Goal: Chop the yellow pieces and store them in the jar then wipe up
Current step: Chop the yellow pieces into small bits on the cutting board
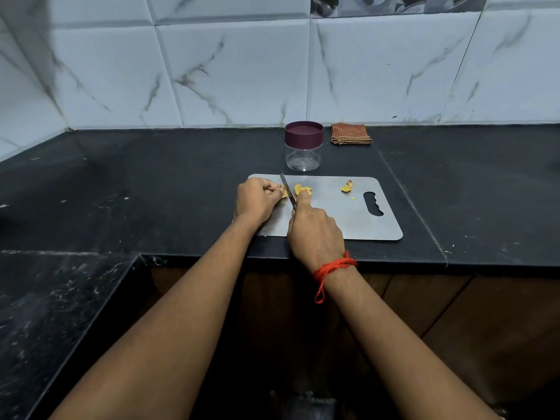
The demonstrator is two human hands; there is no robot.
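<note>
A black stone table [181, 183] runs across the view, matte and speckled with pale flecks and crumbs, with a lower black slab stepping down at the left. Behind it rises a wall of glossy white tiles [242, 71] veined in grey, and dark wooden cabinet fronts show below the table's edge.

On the table lies a flat grey metal cutting board [348, 219], rectangular with rounded corners and a wavy cut-out handle at its right end. The left hand [257, 201] rests on the board's left part, its grip curled closed, fingertips pinching a yellow piece [285, 193] against the board. Just right of it a slim steel knife [287, 187] stands edge-down, blade pointing away from the person. The right hand [315, 234], a red thread bracelet [333, 268] around its wrist, has its grip wrapped tight around the knife's handle, forefinger stretched along it. More cut yellow pieces [303, 189] lie just right of the blade, and a small clump [347, 187] sits apart near the cut-out.

Behind the board stands a clear round plastic jar [303, 156] with its maroon lid on. Right of it, against the wall, lies a folded checked cloth [351, 134].
</note>
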